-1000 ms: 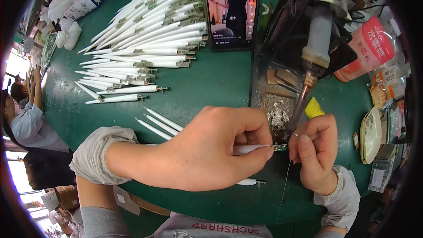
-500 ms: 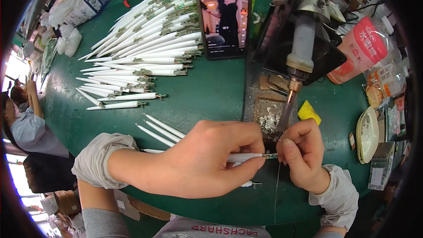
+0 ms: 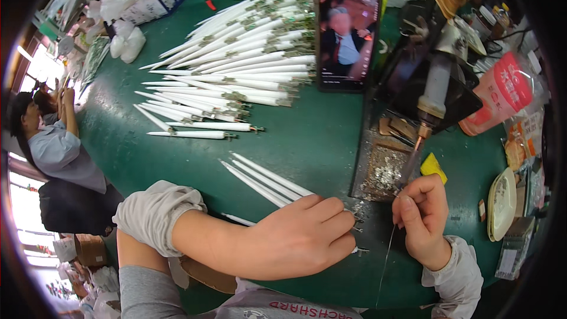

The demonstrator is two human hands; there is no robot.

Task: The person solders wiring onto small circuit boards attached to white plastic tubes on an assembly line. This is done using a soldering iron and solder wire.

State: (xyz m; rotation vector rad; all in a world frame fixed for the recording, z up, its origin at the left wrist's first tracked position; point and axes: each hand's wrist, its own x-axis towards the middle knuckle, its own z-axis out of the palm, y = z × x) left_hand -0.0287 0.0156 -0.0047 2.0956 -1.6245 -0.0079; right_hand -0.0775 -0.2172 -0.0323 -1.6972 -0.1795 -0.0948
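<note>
My left hand (image 3: 313, 237) is closed and palm down near the table's front edge, over a few white pen-shaped rods (image 3: 271, 182). Its fingertips are hidden, so whatever they grip cannot be made out. Ends of rods with small metal parts stick out beyond the knuckles. Between thumb and forefinger my right hand (image 3: 423, 218) pinches a thin solder wire (image 3: 387, 263), whose length hangs toward the front edge. Just above that hand is the tip of a soldering iron (image 3: 432, 91), which slants down over a metal tray (image 3: 384, 168) of solder scraps.
Many white rods (image 3: 248, 53) lie fanned out on the green table (image 3: 301, 133). A phone (image 3: 348, 38) playing video stands behind. A yellow sponge (image 3: 433, 165), a pink bag (image 3: 499, 94) and a pale dish (image 3: 502, 204) are at right. Another person (image 3: 62, 147) sits at far left.
The white rod that my left hand held at the iron no longer shows; that hand has turned palm down and moved back from the iron. My right hand still pinches the wire. The view has shifted.
</note>
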